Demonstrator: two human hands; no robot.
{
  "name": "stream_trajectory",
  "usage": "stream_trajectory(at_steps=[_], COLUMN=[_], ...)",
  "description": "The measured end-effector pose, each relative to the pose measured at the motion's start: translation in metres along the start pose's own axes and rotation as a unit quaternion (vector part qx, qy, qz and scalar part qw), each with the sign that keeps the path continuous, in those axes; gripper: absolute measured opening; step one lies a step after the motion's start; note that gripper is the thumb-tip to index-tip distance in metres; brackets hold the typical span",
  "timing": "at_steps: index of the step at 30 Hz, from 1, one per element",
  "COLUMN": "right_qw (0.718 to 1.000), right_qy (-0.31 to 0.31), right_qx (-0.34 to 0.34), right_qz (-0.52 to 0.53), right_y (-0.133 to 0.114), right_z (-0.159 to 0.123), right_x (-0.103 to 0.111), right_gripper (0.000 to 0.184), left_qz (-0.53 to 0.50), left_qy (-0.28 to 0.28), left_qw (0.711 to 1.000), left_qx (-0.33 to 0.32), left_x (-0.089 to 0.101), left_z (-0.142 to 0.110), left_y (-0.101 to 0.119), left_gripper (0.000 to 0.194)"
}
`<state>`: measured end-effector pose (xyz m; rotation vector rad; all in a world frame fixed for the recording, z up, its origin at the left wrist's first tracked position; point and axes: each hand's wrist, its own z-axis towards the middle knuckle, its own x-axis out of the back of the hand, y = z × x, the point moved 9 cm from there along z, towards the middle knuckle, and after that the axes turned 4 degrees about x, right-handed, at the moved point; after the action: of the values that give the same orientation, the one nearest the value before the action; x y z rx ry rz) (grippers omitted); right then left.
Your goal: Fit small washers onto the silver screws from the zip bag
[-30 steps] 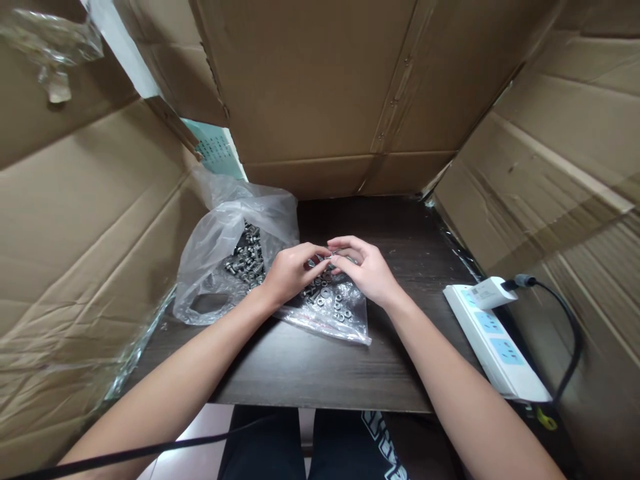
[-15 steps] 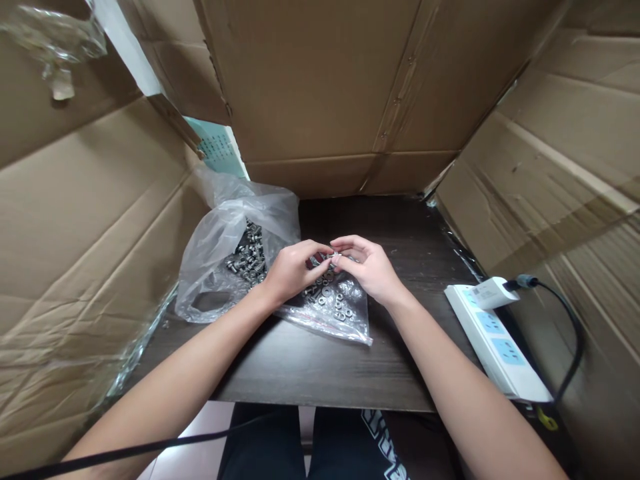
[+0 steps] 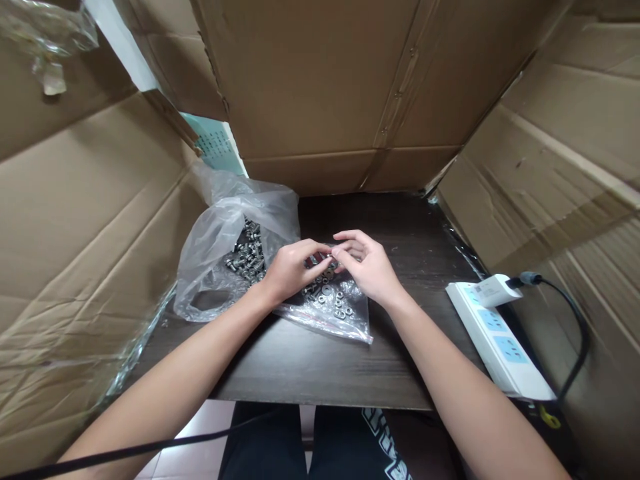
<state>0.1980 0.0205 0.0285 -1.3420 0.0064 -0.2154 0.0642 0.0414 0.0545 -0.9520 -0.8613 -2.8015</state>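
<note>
My left hand [image 3: 293, 268] is closed in a pinch on a small metal fastener [image 3: 329, 256]; too little of it shows to tell bolt from nut. The thumb and fingers of my right hand [image 3: 371, 272] are bent round the same spot, the thumb tip at the fastener. Below both hands lies a clear zip bag [image 3: 350, 335] with nuts and washers [image 3: 340, 307] on it, partly covered by my fingers. Beside my left hand, a larger cloudy plastic bag [image 3: 193, 267] gapes, showing a heap of bolts [image 3: 249, 261].
Cardboard walls [image 3: 320, 87] enclose the dark wooden table [image 3: 320, 383] on the left, back and right. At the right stands a white power strip [image 3: 493, 343] with a plugged-in adapter [image 3: 495, 291] and black cable [image 3: 580, 333]. A black strap crosses low at the left.
My right fingers have shifted slightly, with the forefinger lifted and the thumb moved to the fastener, which shows less now. My left hand keeps its pinch. The view has moved slightly.
</note>
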Motion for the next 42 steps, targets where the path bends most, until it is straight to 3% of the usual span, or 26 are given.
stream_trajectory(at_steps=[3, 8, 12, 18, 23, 28, 33, 36, 39, 42], right_qw=[0.999, 0.998, 0.999, 0.994, 0.999, 1.000, 0.998, 0.997, 0.999, 0.998], right_qy=[0.035, -0.022, -0.017, 0.011, -0.037, 0.015, -0.023, -0.014, -0.001, 0.006], right_qx=[-0.018, 0.000, 0.009, 0.021, 0.030, -0.008, -0.010, -0.010, 0.007, 0.021], right_qz=[-0.004, 0.050, 0.042, -0.104, 0.007, -0.022, 0.064, 0.069, 0.041, -0.059], right_y=[0.006, -0.001, -0.001, 0.000, -0.004, 0.005, 0.002, 0.003, 0.002, -0.001], right_z=[0.001, 0.002, 0.002, -0.001, -0.001, 0.000, 0.002, 0.003, 0.003, 0.000], right_x=[0.007, -0.004, -0.002, 0.004, -0.007, 0.003, -0.002, 0.001, 0.003, 0.004], right_gripper=[0.024, 0.029, 0.025, 0.024, 0.036, 0.027, 0.037, 0.035, 0.031, 0.024], left_qz=[-0.002, -0.003, -0.012, -0.019, -0.009, 0.001, -0.007, -0.014, -0.024, -0.029], left_qy=[-0.005, 0.003, -0.001, -0.002, -0.001, -0.006, 0.000, 0.003, 0.005, 0.009], left_qw=[1.000, 1.000, 1.000, 1.000, 1.000, 1.000, 1.000, 1.000, 0.999, 0.999], left_qx=[0.002, 0.006, 0.006, 0.003, 0.001, -0.003, -0.001, 0.014, 0.023, 0.018], left_x=[-0.001, 0.002, 0.001, 0.001, 0.002, 0.001, 0.003, 0.002, 0.001, 0.003], left_z=[0.001, 0.002, 0.002, 0.003, 0.001, 0.001, 0.002, 0.001, 0.002, 0.003], left_y=[0.002, 0.001, 0.001, 0.001, -0.001, 0.000, -0.002, -0.005, -0.005, -0.002], left_gripper=[0.010, 0.009, 0.011, 0.010, 0.010, 0.011, 0.013, 0.015, 0.014, 0.012])
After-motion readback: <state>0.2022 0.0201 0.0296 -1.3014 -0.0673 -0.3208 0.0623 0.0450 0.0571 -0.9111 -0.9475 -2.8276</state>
